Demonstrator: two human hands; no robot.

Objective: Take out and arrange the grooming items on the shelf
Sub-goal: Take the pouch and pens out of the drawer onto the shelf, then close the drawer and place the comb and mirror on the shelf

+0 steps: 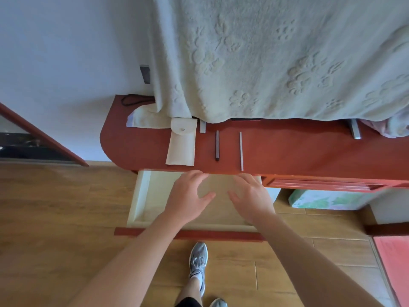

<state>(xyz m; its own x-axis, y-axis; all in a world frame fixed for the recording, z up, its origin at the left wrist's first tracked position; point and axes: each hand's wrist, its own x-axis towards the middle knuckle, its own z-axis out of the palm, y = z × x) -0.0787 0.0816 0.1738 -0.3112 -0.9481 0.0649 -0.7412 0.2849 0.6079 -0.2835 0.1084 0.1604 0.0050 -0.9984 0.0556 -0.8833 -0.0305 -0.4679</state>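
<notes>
Cream snap-flap pouch [181,147] flat on red shelf [298,149], slim dark stick [217,145] just right of it, thin silver rod [241,151] next over, all parallel, none touching

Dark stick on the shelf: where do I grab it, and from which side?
Probably pinch its long sides near the middle, from above. The dark stick lies flat, thin, pointing front to back, with bare shelf on both sides.

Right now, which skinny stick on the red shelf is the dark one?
The dark stick is the shorter, thicker one lying next to the cream pouch; the silver stick is thinner and longer.
</notes>
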